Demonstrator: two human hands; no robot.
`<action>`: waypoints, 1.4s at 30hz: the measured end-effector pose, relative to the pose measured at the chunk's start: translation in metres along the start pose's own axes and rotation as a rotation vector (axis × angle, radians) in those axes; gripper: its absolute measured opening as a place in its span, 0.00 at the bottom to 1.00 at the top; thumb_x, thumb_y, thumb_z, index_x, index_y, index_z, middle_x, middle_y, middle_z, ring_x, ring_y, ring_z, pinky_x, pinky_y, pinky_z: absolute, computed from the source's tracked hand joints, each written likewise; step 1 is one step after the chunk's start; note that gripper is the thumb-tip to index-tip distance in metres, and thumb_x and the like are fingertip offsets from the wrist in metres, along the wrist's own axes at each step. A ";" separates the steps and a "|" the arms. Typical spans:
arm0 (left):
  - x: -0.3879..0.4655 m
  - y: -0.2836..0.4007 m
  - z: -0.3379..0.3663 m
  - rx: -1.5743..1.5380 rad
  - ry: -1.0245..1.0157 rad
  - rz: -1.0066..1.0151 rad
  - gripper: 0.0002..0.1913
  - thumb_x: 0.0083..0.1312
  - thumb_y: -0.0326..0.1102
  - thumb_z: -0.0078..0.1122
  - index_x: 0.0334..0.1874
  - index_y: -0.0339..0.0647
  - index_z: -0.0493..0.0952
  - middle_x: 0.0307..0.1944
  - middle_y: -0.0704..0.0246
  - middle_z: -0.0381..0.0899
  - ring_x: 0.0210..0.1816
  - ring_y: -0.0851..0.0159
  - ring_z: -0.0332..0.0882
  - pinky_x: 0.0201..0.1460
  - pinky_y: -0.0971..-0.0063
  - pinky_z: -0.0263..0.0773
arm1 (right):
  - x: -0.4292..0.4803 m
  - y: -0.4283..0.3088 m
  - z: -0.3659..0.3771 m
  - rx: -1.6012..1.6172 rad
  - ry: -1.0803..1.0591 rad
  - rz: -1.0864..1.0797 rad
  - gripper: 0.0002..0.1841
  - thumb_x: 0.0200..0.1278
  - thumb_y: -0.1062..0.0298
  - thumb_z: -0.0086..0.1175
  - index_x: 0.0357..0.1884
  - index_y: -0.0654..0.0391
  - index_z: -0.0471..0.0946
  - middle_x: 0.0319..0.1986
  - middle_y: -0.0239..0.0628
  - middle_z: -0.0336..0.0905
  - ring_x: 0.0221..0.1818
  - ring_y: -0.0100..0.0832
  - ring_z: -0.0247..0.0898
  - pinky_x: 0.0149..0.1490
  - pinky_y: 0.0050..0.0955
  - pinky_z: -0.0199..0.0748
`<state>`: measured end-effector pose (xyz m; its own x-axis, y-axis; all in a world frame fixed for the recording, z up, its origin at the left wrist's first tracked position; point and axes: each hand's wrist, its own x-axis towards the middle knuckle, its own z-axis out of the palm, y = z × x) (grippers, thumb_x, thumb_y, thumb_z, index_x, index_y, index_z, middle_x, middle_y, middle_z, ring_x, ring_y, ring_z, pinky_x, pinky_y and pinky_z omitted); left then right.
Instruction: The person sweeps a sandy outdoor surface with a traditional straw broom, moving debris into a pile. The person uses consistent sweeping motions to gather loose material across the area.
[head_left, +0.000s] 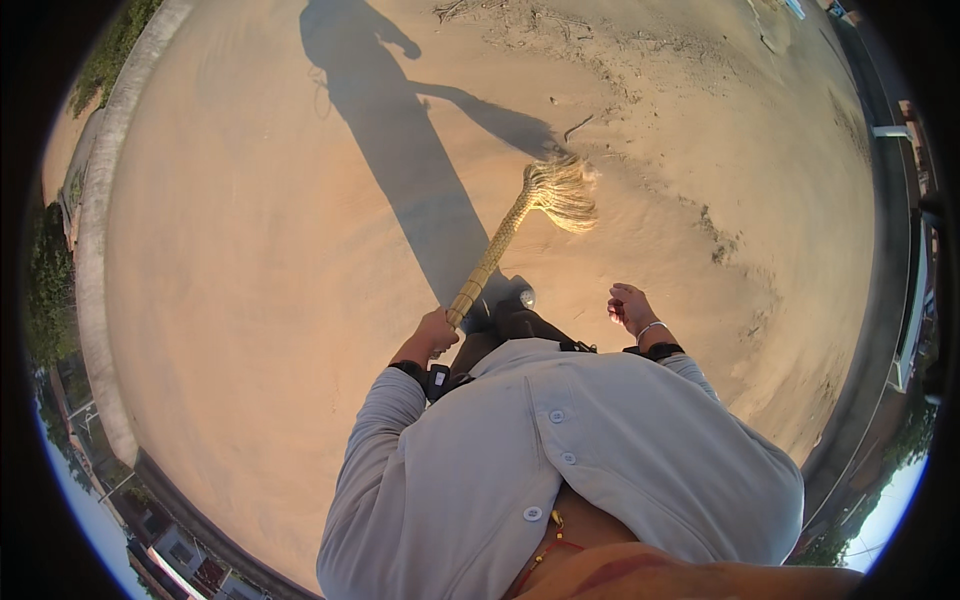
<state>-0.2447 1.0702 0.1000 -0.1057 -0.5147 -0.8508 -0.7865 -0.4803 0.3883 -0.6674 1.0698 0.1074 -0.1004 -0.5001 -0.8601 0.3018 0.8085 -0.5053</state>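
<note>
My left hand (437, 332) grips the handle end of a straw hand broom (495, 247). The broom slants up and to the right, and its spread bristles (564, 196) meet the sandy ground near some dry debris. To the right, my right hand (630, 306) hangs in the air with its fingers partly curled, and no object shows in it. A bracelet and a dark band are around that wrist. Another dark band with a small device circles the left wrist.
Bare sandy ground (247, 247) surrounds me, with twigs and dry litter (600, 67) at the upper right. A stick (578, 127) lies above the bristles. A low concrete edge (105, 195) curves along the left, and a dark wall (889, 225) along the right.
</note>
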 end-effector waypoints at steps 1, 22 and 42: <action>-0.008 -0.003 -0.002 -0.001 0.033 -0.006 0.23 0.44 0.27 0.56 0.46 0.37 0.65 0.22 0.63 0.74 0.18 0.65 0.74 0.18 0.71 0.71 | 0.007 -0.006 -0.006 0.023 -0.006 -0.031 0.22 0.55 0.67 0.53 0.52 0.60 0.63 0.21 0.36 0.69 0.20 0.27 0.68 0.22 0.24 0.69; 0.071 -0.120 -0.131 -1.347 0.133 -0.345 0.07 0.56 0.30 0.46 0.21 0.38 0.67 0.15 0.65 0.68 0.16 0.64 0.69 0.19 0.69 0.68 | 0.035 0.006 0.013 0.159 0.128 0.086 0.19 0.55 0.69 0.52 0.49 0.62 0.65 0.19 0.36 0.67 0.19 0.27 0.67 0.19 0.24 0.68; 0.060 -0.005 -0.070 0.049 0.184 0.164 0.23 0.41 0.32 0.59 0.43 0.35 0.70 0.29 0.55 0.77 0.27 0.59 0.79 0.28 0.71 0.73 | 0.035 -0.039 0.060 0.122 0.082 -0.042 0.24 0.57 0.69 0.51 0.55 0.61 0.60 0.21 0.35 0.68 0.20 0.27 0.67 0.21 0.23 0.68</action>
<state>-0.2046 0.9919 0.0718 -0.1257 -0.7056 -0.6974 -0.7968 -0.3470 0.4946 -0.6260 1.0023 0.1007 -0.1914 -0.5017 -0.8436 0.4079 0.7411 -0.5333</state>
